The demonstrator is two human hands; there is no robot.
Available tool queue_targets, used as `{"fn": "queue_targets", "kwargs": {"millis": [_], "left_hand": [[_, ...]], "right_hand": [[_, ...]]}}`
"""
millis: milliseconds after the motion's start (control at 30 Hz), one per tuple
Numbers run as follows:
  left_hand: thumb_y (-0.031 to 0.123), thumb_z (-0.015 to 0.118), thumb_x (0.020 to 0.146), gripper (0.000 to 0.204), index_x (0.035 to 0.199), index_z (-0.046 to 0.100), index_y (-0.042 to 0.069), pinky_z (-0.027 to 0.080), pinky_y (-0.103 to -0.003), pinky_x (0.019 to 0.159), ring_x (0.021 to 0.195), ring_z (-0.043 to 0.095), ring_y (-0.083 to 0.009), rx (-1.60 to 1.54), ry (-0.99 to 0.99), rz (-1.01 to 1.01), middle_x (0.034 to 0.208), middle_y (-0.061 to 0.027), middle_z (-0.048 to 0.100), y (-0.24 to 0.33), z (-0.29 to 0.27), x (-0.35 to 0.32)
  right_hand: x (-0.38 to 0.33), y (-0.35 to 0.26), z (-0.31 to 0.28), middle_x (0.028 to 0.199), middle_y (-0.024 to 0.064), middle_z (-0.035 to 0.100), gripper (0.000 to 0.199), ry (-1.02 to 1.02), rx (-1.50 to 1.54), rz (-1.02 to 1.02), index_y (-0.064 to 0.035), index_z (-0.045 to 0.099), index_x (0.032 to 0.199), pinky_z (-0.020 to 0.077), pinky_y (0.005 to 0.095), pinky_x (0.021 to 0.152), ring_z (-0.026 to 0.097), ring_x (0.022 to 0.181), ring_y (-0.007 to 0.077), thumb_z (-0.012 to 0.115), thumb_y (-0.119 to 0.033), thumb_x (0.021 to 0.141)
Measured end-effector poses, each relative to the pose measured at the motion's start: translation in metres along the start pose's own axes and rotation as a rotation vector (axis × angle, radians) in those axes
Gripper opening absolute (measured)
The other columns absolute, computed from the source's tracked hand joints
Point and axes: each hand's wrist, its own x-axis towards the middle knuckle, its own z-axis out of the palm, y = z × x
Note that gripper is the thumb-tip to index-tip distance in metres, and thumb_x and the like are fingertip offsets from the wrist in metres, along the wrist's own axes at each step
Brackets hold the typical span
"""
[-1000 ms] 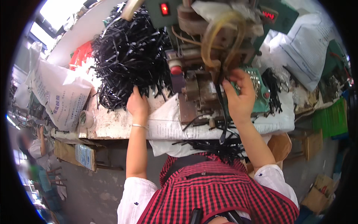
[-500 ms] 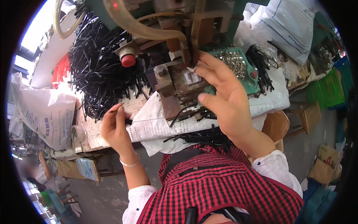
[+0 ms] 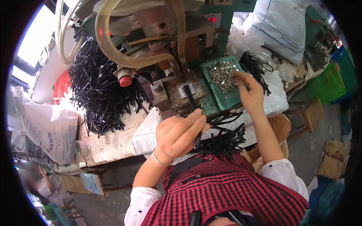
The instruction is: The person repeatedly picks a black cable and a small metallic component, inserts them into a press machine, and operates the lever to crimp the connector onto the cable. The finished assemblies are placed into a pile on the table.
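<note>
My left hand (image 3: 176, 132) pinches a thin black strip (image 3: 194, 113) whose far end lies on the worn metal block of the press machine (image 3: 177, 88). My right hand (image 3: 249, 93) hovers over the green tray (image 3: 222, 101) of small shiny metal bits (image 3: 222, 74), fingers bent toward them; whether it holds a bit I cannot tell. A loose bunch of finished black strips (image 3: 224, 137) lies at the bench edge by my lap, between both hands.
A big heap of black strips (image 3: 98, 94) fills the left of the bench. The machine has a red knob (image 3: 125, 80) and clear hoses (image 3: 113, 49). White sacks (image 3: 47, 128) stand left and far right (image 3: 281, 26). Green crates (image 3: 328, 81) and cardboard boxes lie right.
My left hand came from the heap on the left to the machine with a black strip. My right hand left the press block and moved right over the green tray.
</note>
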Motion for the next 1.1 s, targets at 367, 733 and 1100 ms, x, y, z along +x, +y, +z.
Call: {"fn": "queue_targets", "kwargs": {"millis": [367, 733, 1100], "left_hand": [[0.013, 0.088, 0.078, 0.034, 0.108, 0.075, 0.005, 0.049, -0.029, 0.056, 0.065, 0.064, -0.0155, -0.007, 0.005, 0.001, 0.11, -0.0098, 0.077, 0.001, 0.009, -0.006], [-0.001, 0.079, 0.075, 0.035, 0.109, 0.075, 0.004, 0.056, -0.033, 0.067, 0.082, 0.071, -0.0205, -0.01, 0.013, -0.22, 0.118, -0.014, 0.077, 0.034, -0.017, -0.054], [0.009, 0.076, 0.093, 0.009, 0.1, 0.079, 0.004, 0.053, -0.031, 0.079, 0.089, 0.067, -0.0201, 0.805, 0.033, -0.676, 0.098, -0.0101, 0.074, -0.067, -0.163, -0.085]], "right_hand": [[-0.032, 0.015, -0.004, 0.096, 0.0107, 0.073, 0.014, -0.082, -0.222, 0.08, -0.0039, 0.073, 0.097, 0.0535, 0.0388, 0.086, 0.069, 0.093, 0.0288, 0.072, -0.012, 0.086], [-0.04, -0.007, 0.029, 0.097, 0.0102, 0.064, 0.009, -0.07, -0.626, -0.101, -0.0055, 0.067, 0.088, 0.0506, 0.0487, 0.081, 0.062, 0.1, 0.0351, 0.073, -0.01, 0.084], [-0.023, -0.004, 0.016, 0.085, 0.0137, 0.071, 0.009, 0.047, -0.217, 0.125, -0.0032, 0.066, 0.094, 0.0534, 0.0431, 0.072, 0.07, 0.08, 0.0349, 0.071, -0.009, 0.09]]}}
